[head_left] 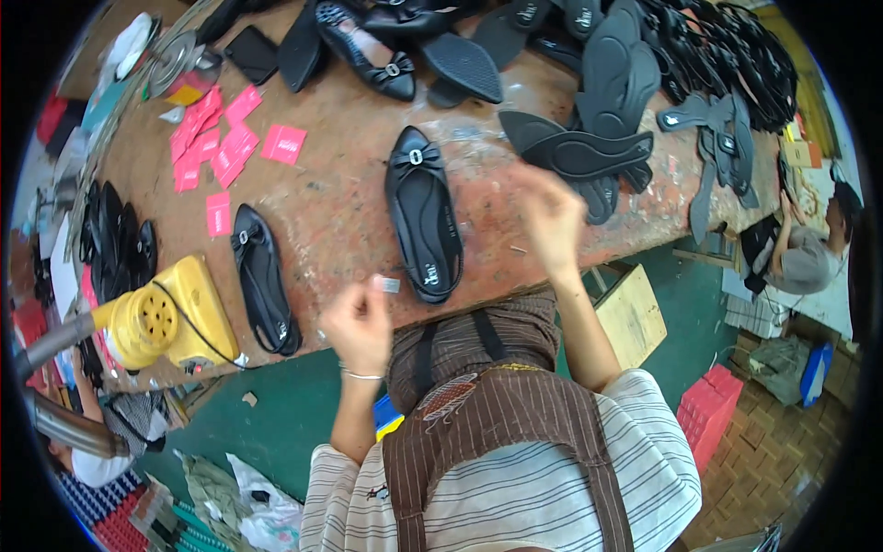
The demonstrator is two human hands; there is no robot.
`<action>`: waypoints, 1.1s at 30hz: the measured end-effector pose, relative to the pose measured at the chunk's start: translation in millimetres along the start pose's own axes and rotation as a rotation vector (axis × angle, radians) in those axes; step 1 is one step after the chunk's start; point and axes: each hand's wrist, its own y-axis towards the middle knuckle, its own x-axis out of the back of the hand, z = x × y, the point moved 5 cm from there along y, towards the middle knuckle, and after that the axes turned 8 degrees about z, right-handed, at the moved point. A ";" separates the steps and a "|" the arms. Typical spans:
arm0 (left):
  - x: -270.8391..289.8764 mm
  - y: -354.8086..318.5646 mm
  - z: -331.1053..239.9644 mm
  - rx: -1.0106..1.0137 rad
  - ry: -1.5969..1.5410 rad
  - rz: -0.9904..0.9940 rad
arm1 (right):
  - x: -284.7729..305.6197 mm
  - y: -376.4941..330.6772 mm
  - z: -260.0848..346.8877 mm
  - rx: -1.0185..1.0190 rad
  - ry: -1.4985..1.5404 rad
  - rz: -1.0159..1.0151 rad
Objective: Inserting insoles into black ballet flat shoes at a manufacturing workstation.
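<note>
My left hand [357, 322] is closed in a pinch at the bench's near edge. A small pale label [390, 285] sticks out from its fingertips. Just right of it lies a black slingback flat [421, 216], toe pointing away, with a bow and a shiny buckle. Over the bench to the right of that shoe is my right hand [552, 225], its fingers smeared by motion. Black insoles [589, 152] lie close beyond it. Another black slingback flat [260, 276] rests left of my left hand.
Pink paper tags [235, 152] are scattered on the worn bench [322, 207]. A yellow lamp-like device [170, 313] stands at the left edge near piled black shoes [115, 239]. More shoes [372, 55] and a phone [251, 55] lie at the back. Another person [809, 248] sits at the right.
</note>
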 end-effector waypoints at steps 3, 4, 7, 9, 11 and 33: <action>-27.3 41.1 0.7 0.055 0.086 0.265 | 92.3 13.1 -47.4 -0.326 -0.217 -0.590; -42.6 49.8 -4.2 -0.040 0.192 0.384 | 104.3 17.0 -68.0 -0.460 -0.088 -0.706; -32.9 60.4 -6.6 -0.179 0.212 0.241 | 113.7 31.5 -100.8 -0.567 0.039 -0.706; 17.0 52.3 2.6 -0.186 0.228 -0.023 | 110.4 32.8 -104.5 -0.511 0.167 -0.772; 78.8 47.1 13.2 -0.323 0.313 -0.320 | 104.0 31.8 -92.9 -0.310 0.326 -0.768; 151.7 12.3 162.0 0.182 -0.199 -0.746 | 61.4 31.6 -16.2 -0.067 0.857 -0.258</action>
